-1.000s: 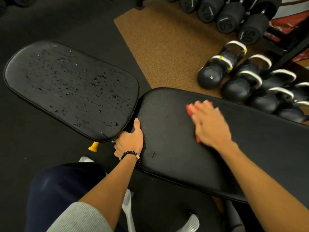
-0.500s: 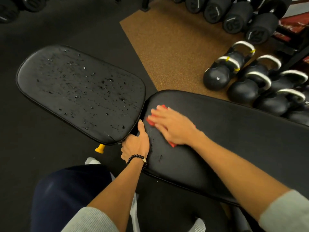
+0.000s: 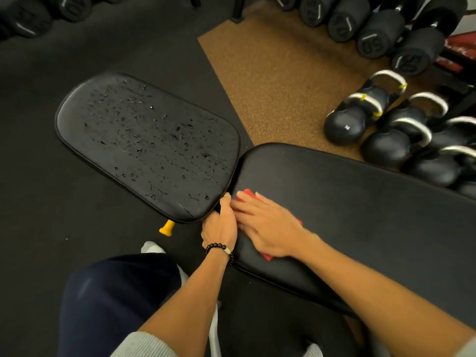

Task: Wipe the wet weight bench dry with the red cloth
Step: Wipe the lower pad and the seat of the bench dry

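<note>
1. Navy trouser leg point(image 3: 116, 300) and grey sleeve cuffs sit lowest in the head view, both bare forearms reaching up from them toward the bench.
2. At the gap between the two pads, the left hand point(image 3: 221, 228), with a bead bracelet point(image 3: 219, 249) at the wrist, grips the near corner of the back pad point(image 3: 360, 215), fingers curled over the edge and thumb lying up along the gap.
3. Just beside it, touching or nearly so, the right hand point(image 3: 268, 225) lies flat on the red cloth point(image 3: 248, 195), fingers straight and slightly spread, pressing it onto the back pad's end; red shows only past the fingertips and under the heel.
4. Risk, as I judge it: the wiping hand could knock into the bracing hand, or the cloth could bunch or slip into the gap, leaving that strip damp.
5. Beyond lies the seat pad point(image 3: 146, 148), covered in water drops and not yet wiped. A cloth already damp may smear rather than dry it.
6. A yellow knob point(image 3: 167, 228) sticks out under that pad.
7. Farthest off, kettlebells point(image 3: 381, 124) and dumbbells point(image 3: 381, 27) rest by the brown mat point(image 3: 278, 73).
</note>
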`<state>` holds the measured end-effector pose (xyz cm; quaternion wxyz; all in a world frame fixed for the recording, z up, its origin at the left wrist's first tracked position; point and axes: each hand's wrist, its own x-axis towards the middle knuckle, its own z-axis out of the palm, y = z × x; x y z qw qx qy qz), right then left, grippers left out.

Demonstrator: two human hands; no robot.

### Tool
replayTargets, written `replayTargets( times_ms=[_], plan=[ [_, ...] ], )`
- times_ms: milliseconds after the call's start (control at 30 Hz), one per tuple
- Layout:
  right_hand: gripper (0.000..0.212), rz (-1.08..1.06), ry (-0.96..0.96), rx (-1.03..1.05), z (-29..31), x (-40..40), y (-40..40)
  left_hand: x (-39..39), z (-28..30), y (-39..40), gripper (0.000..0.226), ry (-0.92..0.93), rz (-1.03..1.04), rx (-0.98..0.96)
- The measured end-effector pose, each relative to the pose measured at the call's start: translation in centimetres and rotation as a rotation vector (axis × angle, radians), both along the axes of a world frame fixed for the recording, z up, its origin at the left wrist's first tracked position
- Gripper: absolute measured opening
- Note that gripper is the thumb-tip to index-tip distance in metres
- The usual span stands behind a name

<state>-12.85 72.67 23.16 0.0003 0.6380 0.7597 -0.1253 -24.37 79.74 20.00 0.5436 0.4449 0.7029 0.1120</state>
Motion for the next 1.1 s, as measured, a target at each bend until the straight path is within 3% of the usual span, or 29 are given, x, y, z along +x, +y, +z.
replayTargets(
  times_ms=[67,200,267,333,433,533,567,633,733,800,833,933,1033,1100],
  plan=[
    [0.045,-0.075,-0.011,0.012,-0.2,2.7,1.9,-0.4,0.4,0.1,0.067,-0.131,0.057,-0.024],
    [0.05,-0.587,-0.157,0.045,-1.2,2.8,6.0,-1.5,1.3,0.3,0.027,-0.432,0.137,-0.17],
    [0.055,-0.656,-0.186,0.087,-1.8,-0.9,6.1,-1.9,1.5,0.3,0.033,-0.556,0.109,-0.204],
    [0.058,-0.581,-0.154,0.103,-2.0,-4.7,4.1,-2.4,1.7,0.3,0.033,-0.616,0.098,-0.196],
    [0.055,-0.284,-0.103,0.034,-0.5,-6.3,-1.0,-3.0,2.2,0.4,0.041,-0.62,0.046,-0.272],
    [0.05,-0.06,-0.222,0.047,1.0,-2.2,-5.2,-3.1,2.7,0.5,0.044,-0.59,0.05,-0.291],
    [0.049,-0.122,-0.278,0.063,1.0,-0.1,-5.5,-3.1,2.9,0.4,0.048,-0.584,0.051,-0.3],
    [0.051,-0.458,-0.33,0.047,1.2,3.0,-4.4,-3.2,3.4,0.0,0.054,-0.578,0.065,-0.318],
    [0.055,-0.874,-0.303,0.055,0.4,0.5,-0.4,-3.3,3.0,-0.1,0.059,-0.578,0.029,-0.319],
    [0.06,-0.813,-0.24,0.068,-0.5,-4.4,1.6,-3.3,2.0,0.2,0.086,-0.558,-0.007,-0.299],
    [0.066,-0.692,-0.216,0.044,-1.0,-6.8,1.8,-3.4,2.6,0.1,0.087,-0.532,-0.034,-0.285],
    [0.071,-0.417,-0.152,-0.062,-0.4,-10.0,-0.4,-4.1,4.7,0.0,0.055,-0.515,-0.109,-0.304],
    [0.047,-0.475,-0.235,0.037,1.3,-5.4,-4.0,-4.3,5.0,0.2,0.045,-0.517,-0.153,-0.356],
    [0.043,-0.658,-0.359,0.052,2.3,-0.1,-6.2,-4.3,5.3,0.2,0.035,-0.524,-0.15,-0.344]
  ],
)
